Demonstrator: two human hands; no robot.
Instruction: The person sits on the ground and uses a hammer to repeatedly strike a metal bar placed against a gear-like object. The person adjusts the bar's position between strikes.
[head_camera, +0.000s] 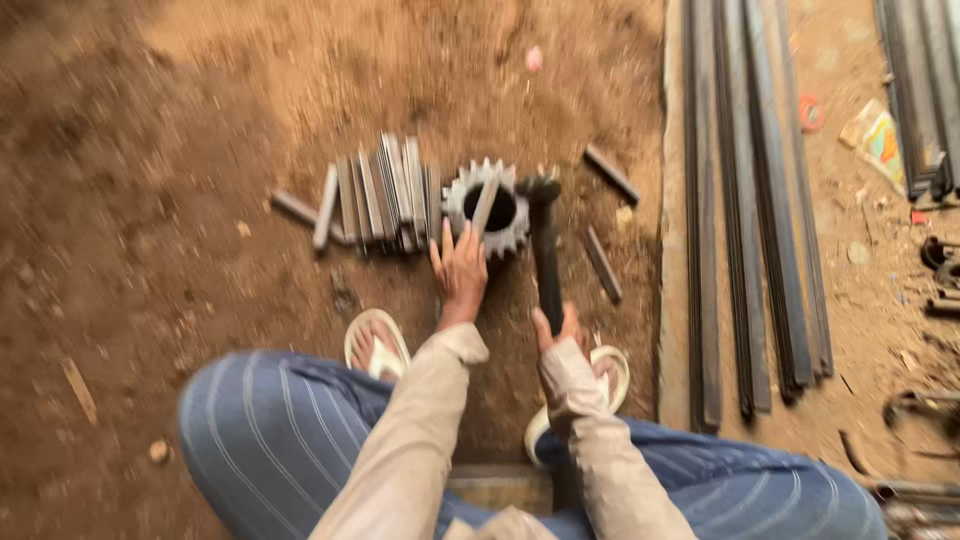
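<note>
Steel gear (487, 208) w/ strip (484, 205) pinched by left hand (461, 268), right hand (560, 335) gripping hammer (545, 245); cut bars (385, 195) beside.

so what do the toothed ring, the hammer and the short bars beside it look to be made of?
Toothed ring: likely steel or cast iron, dull grey, bare metal sheen on the teeth.
Hammer in the right hand: dark head and handle, probably metal; blur leaves it open.
Short bars: flat grey metal strips, matte, uncoated.
Left hand steadies one strip on the ring.

Toothed gear (487, 207) between bar pile (385, 195) at left, hammer (546, 250) at right.
</note>
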